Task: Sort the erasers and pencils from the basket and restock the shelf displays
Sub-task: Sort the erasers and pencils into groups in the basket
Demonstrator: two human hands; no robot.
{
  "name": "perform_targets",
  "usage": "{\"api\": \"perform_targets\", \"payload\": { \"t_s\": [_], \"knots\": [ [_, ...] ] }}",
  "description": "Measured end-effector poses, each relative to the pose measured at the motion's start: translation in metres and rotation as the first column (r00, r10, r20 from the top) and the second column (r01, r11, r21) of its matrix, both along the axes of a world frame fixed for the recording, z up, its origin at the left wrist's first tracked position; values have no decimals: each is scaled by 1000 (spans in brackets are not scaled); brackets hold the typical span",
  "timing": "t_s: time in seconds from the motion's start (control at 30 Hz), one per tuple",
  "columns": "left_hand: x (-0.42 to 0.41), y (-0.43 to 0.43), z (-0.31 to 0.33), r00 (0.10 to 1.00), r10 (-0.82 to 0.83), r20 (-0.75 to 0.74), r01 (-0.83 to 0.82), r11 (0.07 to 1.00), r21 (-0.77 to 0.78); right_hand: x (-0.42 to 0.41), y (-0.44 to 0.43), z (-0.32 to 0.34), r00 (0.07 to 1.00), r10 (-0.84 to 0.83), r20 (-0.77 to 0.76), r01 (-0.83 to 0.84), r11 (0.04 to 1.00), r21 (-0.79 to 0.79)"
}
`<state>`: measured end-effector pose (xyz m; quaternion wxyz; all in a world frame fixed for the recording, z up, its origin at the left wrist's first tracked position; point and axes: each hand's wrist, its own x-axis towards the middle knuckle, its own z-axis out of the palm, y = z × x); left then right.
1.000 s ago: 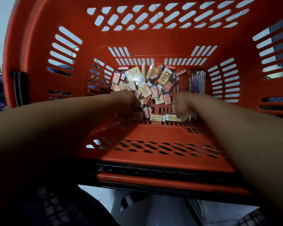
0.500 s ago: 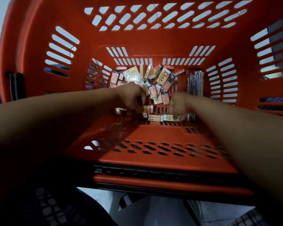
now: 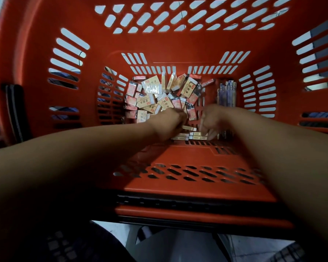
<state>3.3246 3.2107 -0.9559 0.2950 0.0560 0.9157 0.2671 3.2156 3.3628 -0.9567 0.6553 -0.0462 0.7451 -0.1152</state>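
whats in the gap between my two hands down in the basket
In the head view, wrapped erasers lie in the gap between the left hand and the right hand, on the basket floor.

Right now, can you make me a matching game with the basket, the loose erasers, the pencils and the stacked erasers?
Things:
1 basket
2 loose erasers
3 pencils
4 stacked erasers

Clues:
A lined up by the right wall
B red, full of slots
C neat pile at the near edge of the floor
D jumbled heap, left and middle of the floor

Pairs: 1-B, 2-D, 3-A, 4-C
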Motion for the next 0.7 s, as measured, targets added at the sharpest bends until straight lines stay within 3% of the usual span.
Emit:
{"api": "perform_targets", "payload": {
  "t_s": [0.33,0.5,0.7],
  "knots": [
    [5,4,-6,997,68,45,-73,991,115,1,-7,0,996,49,-76,-47,998,31],
    [7,8,-3,994,44,101,-58,989,139,-4,-8,3,980,142,-137,-134,989,65],
    [7,6,3,993,-3,116,-12,991,136,-5,-8,1,978,180,-104,-168,979,114]
  ]
}}
